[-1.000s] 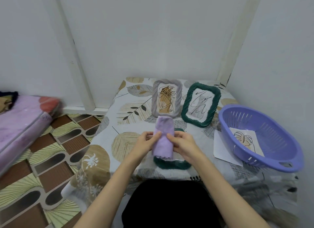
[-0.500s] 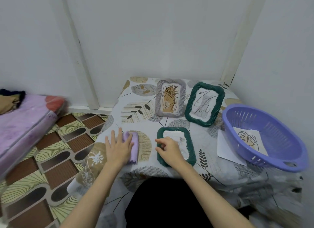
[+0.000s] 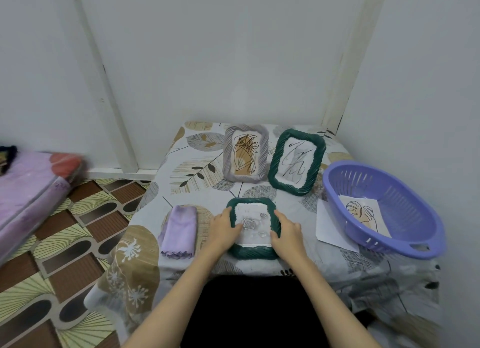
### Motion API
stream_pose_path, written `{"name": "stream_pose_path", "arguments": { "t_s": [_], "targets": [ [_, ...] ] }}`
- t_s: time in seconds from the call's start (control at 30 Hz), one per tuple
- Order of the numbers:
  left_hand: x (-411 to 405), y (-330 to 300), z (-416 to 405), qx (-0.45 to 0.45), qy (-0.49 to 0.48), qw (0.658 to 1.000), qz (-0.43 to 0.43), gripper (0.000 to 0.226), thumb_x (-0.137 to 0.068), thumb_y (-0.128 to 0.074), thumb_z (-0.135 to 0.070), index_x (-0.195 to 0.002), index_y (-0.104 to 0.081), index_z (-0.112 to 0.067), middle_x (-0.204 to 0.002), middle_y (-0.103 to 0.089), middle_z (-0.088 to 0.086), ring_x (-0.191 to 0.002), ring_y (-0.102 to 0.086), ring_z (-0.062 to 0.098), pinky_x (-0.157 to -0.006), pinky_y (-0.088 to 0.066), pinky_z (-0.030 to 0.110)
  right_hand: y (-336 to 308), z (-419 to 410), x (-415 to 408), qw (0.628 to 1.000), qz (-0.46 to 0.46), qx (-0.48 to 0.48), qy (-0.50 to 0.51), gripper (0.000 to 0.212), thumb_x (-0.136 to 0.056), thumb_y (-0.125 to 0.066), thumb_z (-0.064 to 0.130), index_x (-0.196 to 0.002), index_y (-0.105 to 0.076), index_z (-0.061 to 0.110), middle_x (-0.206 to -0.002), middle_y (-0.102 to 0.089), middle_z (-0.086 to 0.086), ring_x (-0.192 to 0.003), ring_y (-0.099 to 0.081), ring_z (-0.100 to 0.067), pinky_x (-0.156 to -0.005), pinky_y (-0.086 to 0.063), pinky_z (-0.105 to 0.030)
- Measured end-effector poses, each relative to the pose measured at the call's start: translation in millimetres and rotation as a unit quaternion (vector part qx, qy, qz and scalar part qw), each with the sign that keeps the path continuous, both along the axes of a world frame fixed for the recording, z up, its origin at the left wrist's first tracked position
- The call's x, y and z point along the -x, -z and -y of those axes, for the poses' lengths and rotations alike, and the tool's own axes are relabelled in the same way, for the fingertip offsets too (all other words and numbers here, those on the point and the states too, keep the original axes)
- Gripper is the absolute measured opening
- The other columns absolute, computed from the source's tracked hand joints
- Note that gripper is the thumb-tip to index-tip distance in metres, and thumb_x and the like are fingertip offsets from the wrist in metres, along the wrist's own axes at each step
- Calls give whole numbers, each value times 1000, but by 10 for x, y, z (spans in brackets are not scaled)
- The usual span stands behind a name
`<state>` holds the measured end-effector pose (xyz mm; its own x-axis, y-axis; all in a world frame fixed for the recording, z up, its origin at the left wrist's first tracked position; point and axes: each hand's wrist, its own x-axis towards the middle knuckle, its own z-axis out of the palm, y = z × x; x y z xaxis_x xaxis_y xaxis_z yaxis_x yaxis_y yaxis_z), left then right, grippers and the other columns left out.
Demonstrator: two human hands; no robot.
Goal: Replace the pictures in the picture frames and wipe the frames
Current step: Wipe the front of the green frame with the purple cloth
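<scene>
**Both hands on the flat green frame**

The small green frame point(image 3: 253, 228) lies flat near the table point(image 3: 197, 166) front edge. The left hand point(image 3: 224, 229) and right hand point(image 3: 287, 232) clasp its sides, fingers loosely curled, thumbs on the glass. Lifted carelessly, it might slip off. The purple cloth point(image 3: 179, 230) rests just left.

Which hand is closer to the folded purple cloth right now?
Left. The left hand rests on the left edge of the small green frame, just right of the purple cloth, not touching it. The right hand is on the frame's far side.
</scene>
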<state>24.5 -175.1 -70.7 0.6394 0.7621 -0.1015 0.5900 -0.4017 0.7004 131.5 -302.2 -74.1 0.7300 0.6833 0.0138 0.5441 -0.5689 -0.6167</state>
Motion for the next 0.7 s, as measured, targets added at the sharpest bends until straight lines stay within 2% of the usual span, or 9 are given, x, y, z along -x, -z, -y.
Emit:
{"name": "stream_pose_path", "arguments": {
  "t_s": [0.07,0.13,0.23,0.33,0.43,0.53,0.6,0.7],
  "targets": [
    [-5,-2,-3,39,-24,998,46,58,-84,-62,-20,-136,-38,-8,-133,-50,15,-124,-45,31,-105,-36,39,0,6,7,996,-52,-71,4,60,-82,-53,6,-138,-36,22,-121,-57,-10,-114,-45,-31,-97,-40,-41],
    [21,-35,-2,107,-61,983,135,53,-81,-64,-6,-130,-45,-6,-130,-54,17,-116,-53,30,-101,-42,42,-30,20,21,979,-120,-162,27,63,-79,-56,-1,-135,-39,25,-121,-57,-7,-113,-53,-27,-98,-44,-41],
    [97,-138,29,197,-102,932,287,57,-78,-60,11,-129,-47,-11,-126,-54,11,-99,-60,28,-91,-51,44,-126,33,47,944,-190,-265,49,66,-81,-56,-10,-136,-37,21,-126,-51,-4,-110,-55,-21,-94,-47,-33],
    [173,-272,30,250,-102,886,376,72,-77,-62,12,-135,-40,-25,-114,-54,-1,-94,-62,29,-85,-54,44,-221,24,64,929,-186,-320,11,69,-82,-56,-11,-136,-35,25,-126,-50,-2,-109,-57,-20,-91,-49,-32],
    [258,-392,-25,276,-86,873,393,74,-78,-61,13,-134,-40,-31,-109,-55,-4,-88,-63,24,-79,-55,37,-318,22,66,920,-173,-351,-25,70,-80,-59,-11,-132,-36,30,-126,-51,-2,-107,-59,-19,-91,-49,-28],
    [354,-476,-88,285,-70,865,406,73,-79,-59,15,-131,-42,-33,-112,-55,1,-81,-63,22,-80,-54,41,-372,-11,54,914,-192,-354,-50,76,-78,-65,-6,-137,-31,28,-124,-53,-2,-99,-62,-21,-88,-52,-30],
    [410,-506,-150,264,-62,874,403,74,-78,-60,14,-132,-43,-34,-118,-53,4,-77,-61,23,-82,-55,43,-394,-53,41,905,-240,-347,-52,81,-76,-72,3,-139,-28,28,-121,-55,-4,-93,-65,-23,-83,-55,-36],
    [500,-529,-269,249,-51,879,403,75,-78,-61,13,-134,-42,-33,-124,-51,4,-77,-64,24,-76,-58,39,-420,-163,20,890,-319,-320,-59,87,-73,-76,14,-141,-24,28,-121,-56,-11,-103,-63,-25,-90,-52,-44]
  ]
}}
